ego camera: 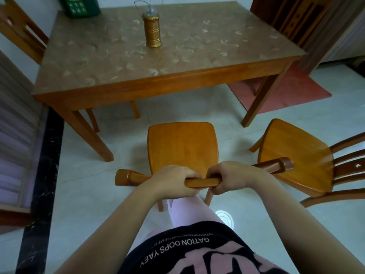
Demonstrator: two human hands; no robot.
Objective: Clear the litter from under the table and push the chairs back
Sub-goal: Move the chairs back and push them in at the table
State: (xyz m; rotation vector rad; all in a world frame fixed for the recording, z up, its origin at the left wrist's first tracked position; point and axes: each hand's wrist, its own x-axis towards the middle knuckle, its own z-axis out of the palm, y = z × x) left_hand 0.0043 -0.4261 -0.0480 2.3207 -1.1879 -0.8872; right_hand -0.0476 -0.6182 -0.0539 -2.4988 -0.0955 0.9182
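Note:
A wooden chair (182, 144) stands on the tiled floor in front of me, its seat pointing at the wooden table (138, 89). Both hands grip the top rail of its backrest side by side: my left hand (173, 179) on the left, my right hand (232, 177) on the right, fingers curled round the rail. A gap of floor separates the seat's front edge from the table. A second chair (294, 155) stands to the right, turned at an angle, away from the table. No litter shows on the visible floor under the table.
A gold lantern (152, 29) and a green box (81, 5) sit on the table. Another chair (21, 30) stands at the table's far left, one more (290, 18) at the far right. A red mat (286, 91) lies right of the table. A dark threshold strip (43, 175) runs along the left.

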